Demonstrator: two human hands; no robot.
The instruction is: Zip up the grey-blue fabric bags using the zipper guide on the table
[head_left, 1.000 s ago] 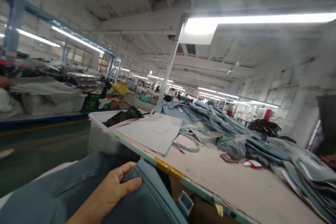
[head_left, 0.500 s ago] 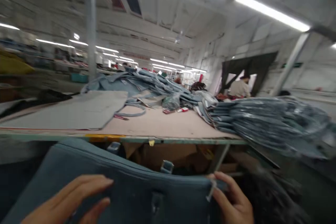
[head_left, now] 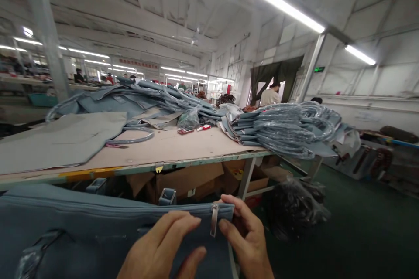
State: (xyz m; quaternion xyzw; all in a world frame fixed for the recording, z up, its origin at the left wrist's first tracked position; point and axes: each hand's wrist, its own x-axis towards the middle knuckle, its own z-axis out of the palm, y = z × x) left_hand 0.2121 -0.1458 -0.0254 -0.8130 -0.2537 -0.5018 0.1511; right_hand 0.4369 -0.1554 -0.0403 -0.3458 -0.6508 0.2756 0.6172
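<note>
A blue-grey bag (head_left: 81, 231) fills the lower left of the head view, its zipped top edge running across. A silver zipper pull (head_left: 214, 225) hangs at its right end. My left hand (head_left: 163, 248) rests on the bag's face just left of the pull, fingers curled on the fabric. My right hand (head_left: 245, 239) pinches the bag's right corner beside the pull. A small metal buckle (head_left: 167, 196) sticks up behind the top edge.
A long worktable (head_left: 183, 148) ahead carries a grey board (head_left: 55, 139), loose blue straps and a stack of folded blue pieces (head_left: 288, 128). Cardboard boxes (head_left: 186, 181) sit under it. A black plastic bag (head_left: 294, 209) lies on the green floor. People work far behind.
The view has swung right along the table. My left hand slid right across the bag toward the zipper pull, and my right hand now pinches the bag's right corner.
</note>
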